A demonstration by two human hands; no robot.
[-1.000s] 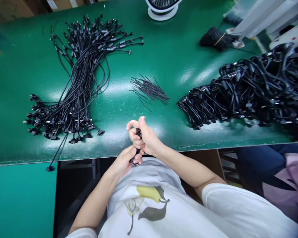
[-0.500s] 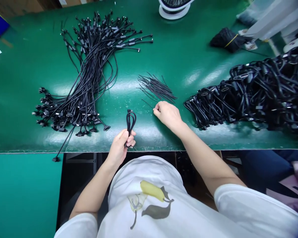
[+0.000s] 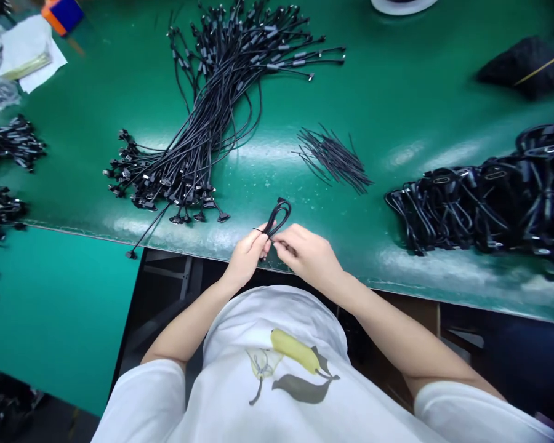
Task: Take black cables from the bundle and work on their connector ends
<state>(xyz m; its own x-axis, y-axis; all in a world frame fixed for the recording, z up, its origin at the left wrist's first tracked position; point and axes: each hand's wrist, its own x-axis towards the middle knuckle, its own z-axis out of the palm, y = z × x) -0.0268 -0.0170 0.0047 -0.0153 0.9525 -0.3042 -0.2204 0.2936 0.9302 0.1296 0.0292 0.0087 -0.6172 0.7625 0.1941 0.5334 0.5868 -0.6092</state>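
My left hand (image 3: 250,252) is closed round a short black cable (image 3: 281,212), which is folded into a loop and sticks up above the fingers. Right beside it, my right hand (image 3: 305,249) pinches a thin black twist tie (image 3: 258,230) against the cable. The tie's free end pokes out to the left of the loop; its other end is hidden in my right fingers. Beyond my hands lies a loose pile of black twist ties (image 3: 335,157). Left of that pile spreads a big bundle of unfolded black cables (image 3: 207,129).
Coiled, tied cables (image 3: 471,209) stand in a row at the right. A dark bag (image 3: 521,67) lies behind them. Further cable bundles (image 3: 12,144), white paper (image 3: 32,52) and a blue-orange object (image 3: 63,15) are on the left. The green table's front edge (image 3: 397,293) runs before my body.
My right hand has moved from the twist tie pile to the folded cable, bringing one tie with it. The tie now lies across the cable. The view has shifted left and tilted.
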